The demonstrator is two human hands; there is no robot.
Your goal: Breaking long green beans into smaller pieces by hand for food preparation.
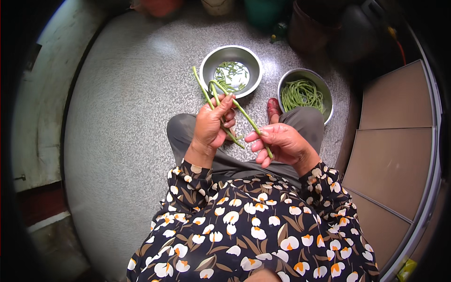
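Long green beans [201, 84] are gripped between the thumb and fingers of my left hand [214, 121], with bends and ends sticking out above and below. My right hand [282, 142] pinches the lower end of one bean stretch [248, 118] that runs down from the left hand. Beyond my left hand, a steel basin [208, 68] on the floor contains many short cut bean pieces [230, 70]. Farther right, a second steel basin [329, 102] holds a coiled heap of whole long beans [302, 94]; my right knee hides part of its near rim.
Speckled flooring [123, 123] spreads around me. Along the far side stand a green bucket [264, 14], a dark bucket [310, 28] and a pale bucket [217, 6]. Brown panels [391, 151] border the right, and a pale wall or door [45, 105] the left. A red shoe [273, 107] is beside the right basin.
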